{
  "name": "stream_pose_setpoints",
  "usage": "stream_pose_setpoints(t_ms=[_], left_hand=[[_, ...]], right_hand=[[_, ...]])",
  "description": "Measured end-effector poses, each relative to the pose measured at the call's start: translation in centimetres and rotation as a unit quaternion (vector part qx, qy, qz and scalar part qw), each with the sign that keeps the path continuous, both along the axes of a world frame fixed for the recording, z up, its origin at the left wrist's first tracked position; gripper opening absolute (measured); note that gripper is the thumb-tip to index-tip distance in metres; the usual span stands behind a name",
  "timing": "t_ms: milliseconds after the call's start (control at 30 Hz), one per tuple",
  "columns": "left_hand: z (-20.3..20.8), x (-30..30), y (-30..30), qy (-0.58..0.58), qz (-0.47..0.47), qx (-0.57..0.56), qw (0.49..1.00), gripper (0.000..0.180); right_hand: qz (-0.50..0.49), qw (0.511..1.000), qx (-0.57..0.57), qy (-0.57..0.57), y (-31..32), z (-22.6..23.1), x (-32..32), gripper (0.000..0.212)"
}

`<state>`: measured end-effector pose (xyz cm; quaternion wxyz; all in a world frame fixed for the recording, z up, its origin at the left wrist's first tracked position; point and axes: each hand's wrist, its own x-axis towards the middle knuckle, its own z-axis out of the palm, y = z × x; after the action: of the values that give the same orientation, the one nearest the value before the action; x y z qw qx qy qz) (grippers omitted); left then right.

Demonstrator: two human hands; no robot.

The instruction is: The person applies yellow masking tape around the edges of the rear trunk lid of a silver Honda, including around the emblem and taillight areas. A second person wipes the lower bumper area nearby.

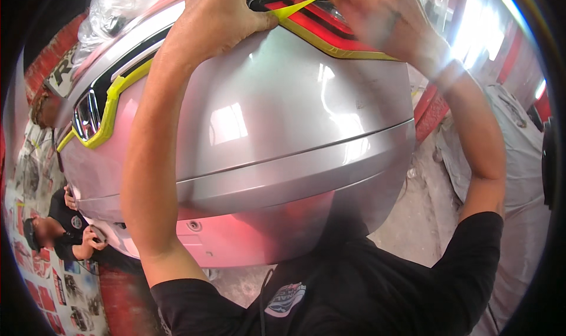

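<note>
A strip of yellow masking tape (302, 7) stretches taut between my two hands at the inner corner of a red tail light (321, 20). My left hand (227, 17) holds one end down with its thumb; its other fingers run off the top edge. Pinched in my right hand (380, 14), slightly blurred, is the other end. More tape runs along the light's lower edge. Below is the silver rear panel (277, 94) of a car. Tape also borders the dark trim and lamp (88, 115) on the car's far left.
At the lower left a person (68, 230) in black touches the bumper with a dark object in one hand. Clear plastic sheeting (121, 17) lies over the car's top left. A grey cover (507, 153) drapes something at the right, near bright lights.
</note>
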<state>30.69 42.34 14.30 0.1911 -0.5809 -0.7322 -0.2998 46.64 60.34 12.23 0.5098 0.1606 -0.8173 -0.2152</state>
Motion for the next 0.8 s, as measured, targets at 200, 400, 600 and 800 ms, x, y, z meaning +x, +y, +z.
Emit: stream_pose_setpoints(t_ms=[200,400,600,800], left_hand=[[0.9,2.2,0.3,-0.007,0.036,-0.017,0.999,0.061],[-0.5,1.9,-0.5,0.067,0.043,0.007,0.997,0.063],[1.7,-1.4,-0.8,0.03,0.076,-0.088,0.993,0.055],[-4.8,-2.5,0.0,0.341,0.044,0.068,0.937,0.058]], right_hand=[[-0.073,0.983,-0.166,0.019,1.3,4.8,4.0,0.016],[-0.048,0.938,-0.343,0.007,3.8,4.6,6.1,0.019],[-0.011,0.949,-0.314,-0.036,2.9,-1.1,3.5,0.026],[0.088,0.908,-0.401,-0.084,-2.0,-3.2,0.2,0.028]])
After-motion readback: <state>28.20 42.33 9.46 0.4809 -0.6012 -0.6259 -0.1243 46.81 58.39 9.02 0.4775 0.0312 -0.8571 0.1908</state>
